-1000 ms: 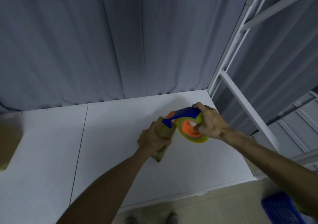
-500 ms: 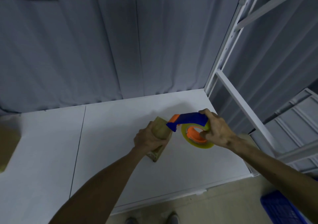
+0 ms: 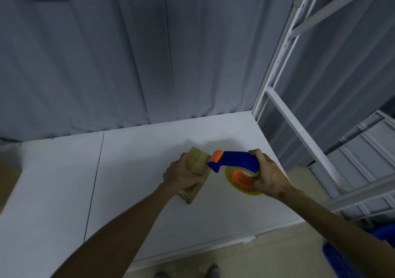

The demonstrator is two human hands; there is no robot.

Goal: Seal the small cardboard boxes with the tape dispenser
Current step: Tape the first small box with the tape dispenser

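**Spotter:** Head view. Your left hand (image 3: 181, 175) is wrapping round the small cardboard box (image 3: 196, 160), fingers curling over its left side. You are pinning it to the white worktop (image 3: 139, 171), right of the board seam (image 3: 96, 181) and about midway between the back and front edges.

**Logger:** Noting that. Your right hand (image 3: 270, 179) is gripping the tape dispenser (image 3: 235, 163), fingers closing round the rear of the blue handle. The tape roll (image 3: 231, 180) is hanging beneath it. Neither hand is free.

**Spotter:** The relation that matters: the box's long axis is running from the front edge toward the back edge, leaning slightly right at the far end. The dispenser is lying to the box's right, crosswise to that axis. Its orange nose is meeting the far end of the box top. Whether tape is bonding there is too small to tell.

**Logger:** My judgement: you are needing to swing the nose into line with that axis and draw toward the front edge. Your left hand is sitting across the path.

**Spotter:** Also logging a second cardboard box (image 3: 8, 177), blurred, at the left edge, and a blue crate (image 3: 342, 260) on the floor.
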